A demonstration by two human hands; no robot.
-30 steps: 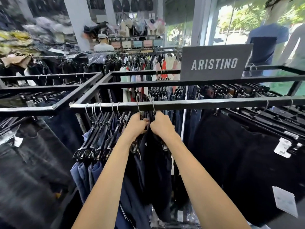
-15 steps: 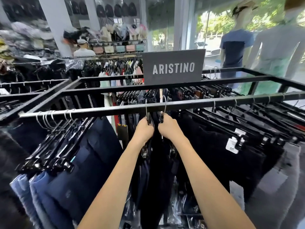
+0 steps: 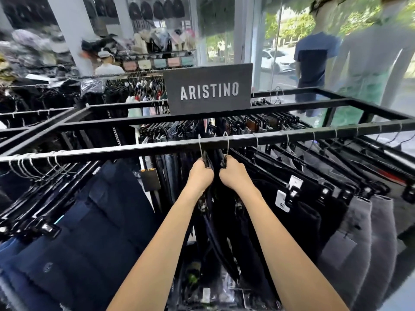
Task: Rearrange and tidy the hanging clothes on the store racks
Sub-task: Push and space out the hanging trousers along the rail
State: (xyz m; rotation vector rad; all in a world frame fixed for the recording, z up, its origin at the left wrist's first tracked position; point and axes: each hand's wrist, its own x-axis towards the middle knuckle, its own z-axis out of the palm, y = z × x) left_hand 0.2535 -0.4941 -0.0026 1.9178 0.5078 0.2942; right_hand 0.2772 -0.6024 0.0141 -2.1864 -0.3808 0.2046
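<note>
Trousers (image 3: 215,221) hang dead centre on the rail (image 3: 112,153); left hand (image 3: 200,178) and right hand (image 3: 233,176) each grip a hanger. Tug unevenly and a hook could slip, snagging neighbours at three o'clock.

I am standing in a clothing shop. In front of me is a black metal rack (image 3: 139,151) crowded with dark trousers (image 3: 94,221) on clip hangers, some with white size tags. On the rack's far rail stands a grey sign (image 3: 208,89) reading ARISTINO. Beyond its far left corner, more rails (image 3: 134,86) carry colourful garments, and shelves (image 3: 157,57) hold folded goods, with caps (image 3: 155,7) along the wall above. Past the rack's far right corner, dressed mannequins (image 3: 314,57) stand at a large window (image 3: 280,41) facing a street with trees.
</note>
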